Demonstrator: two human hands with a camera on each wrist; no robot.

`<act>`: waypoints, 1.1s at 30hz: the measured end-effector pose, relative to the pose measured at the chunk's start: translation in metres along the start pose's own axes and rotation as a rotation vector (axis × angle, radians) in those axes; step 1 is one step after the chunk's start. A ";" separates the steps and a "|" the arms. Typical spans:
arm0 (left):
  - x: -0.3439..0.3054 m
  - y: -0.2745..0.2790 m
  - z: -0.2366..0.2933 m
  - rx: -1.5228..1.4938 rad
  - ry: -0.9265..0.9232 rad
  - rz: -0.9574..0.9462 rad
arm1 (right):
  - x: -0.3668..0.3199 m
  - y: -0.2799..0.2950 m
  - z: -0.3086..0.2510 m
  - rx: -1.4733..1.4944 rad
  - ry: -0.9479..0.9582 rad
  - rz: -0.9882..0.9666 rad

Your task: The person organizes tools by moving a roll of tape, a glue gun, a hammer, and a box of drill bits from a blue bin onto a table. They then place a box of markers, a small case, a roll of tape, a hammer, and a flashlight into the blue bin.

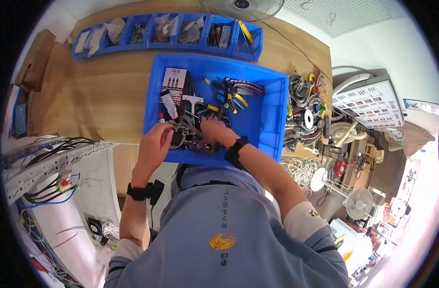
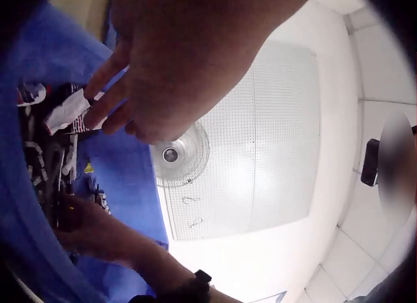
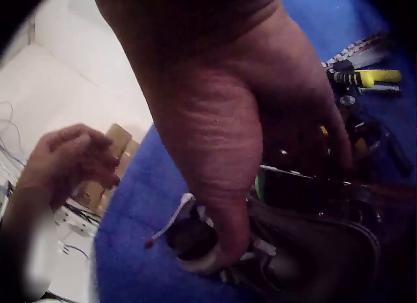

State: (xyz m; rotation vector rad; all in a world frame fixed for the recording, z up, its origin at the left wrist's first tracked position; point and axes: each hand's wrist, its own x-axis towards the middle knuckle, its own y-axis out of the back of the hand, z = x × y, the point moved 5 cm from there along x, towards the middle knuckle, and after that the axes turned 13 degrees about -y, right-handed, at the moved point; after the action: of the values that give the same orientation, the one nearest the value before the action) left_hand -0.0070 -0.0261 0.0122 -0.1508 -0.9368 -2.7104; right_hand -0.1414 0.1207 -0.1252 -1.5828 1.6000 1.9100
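A blue bin (image 1: 272,120) holds a jumble of cables and tools. My left hand (image 1: 154,146) hovers over its near left edge, fingers loosely bent and nothing visible in them; the right wrist view shows this hand (image 3: 68,161) apart from the bin's contents. Down in the pile, my right hand (image 1: 213,131) touches dark items and grey cable (image 1: 188,124), thumb and fingers spread. In the right wrist view its thumb lies by a pale ring (image 3: 202,264). Its fingertips are partly hidden. Yellow-handled pliers (image 1: 231,103) lie beyond it, near a printed box (image 1: 174,79) and white packet (image 1: 169,104).
Behind the bin stands a row of small blue compartments (image 1: 152,46) with bagged parts. Coiled cables and tools lie on the wooden table (image 1: 104,91) to the bin's right, around a white spool (image 1: 308,119). A fan (image 1: 241,5) is at the back edge.
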 end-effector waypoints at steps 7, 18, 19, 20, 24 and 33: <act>0.007 0.021 -0.020 -0.069 0.010 -0.051 | 0.008 -0.008 0.007 0.081 -0.048 -0.034; 0.019 0.038 -0.034 -0.047 -0.088 -0.073 | -0.010 -0.010 -0.012 -0.040 -0.046 -0.183; 0.018 0.038 -0.036 -0.050 -0.090 -0.067 | -0.009 -0.014 -0.011 -0.048 -0.053 -0.155; 0.018 0.038 -0.037 -0.054 -0.090 -0.061 | -0.008 -0.018 -0.010 -0.057 -0.059 -0.129; 0.018 0.040 -0.040 -0.076 -0.080 -0.061 | 0.001 -0.026 -0.010 -0.066 -0.064 -0.168; 0.011 0.040 -0.051 -0.101 -0.090 -0.047 | -0.028 0.003 -0.004 0.132 -0.076 -0.096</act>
State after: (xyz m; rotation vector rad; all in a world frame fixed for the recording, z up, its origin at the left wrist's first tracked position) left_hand -0.0069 -0.0902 -0.0022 -0.2762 -0.8370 -2.8167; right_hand -0.1298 0.1289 -0.1006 -1.4880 1.5552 1.7565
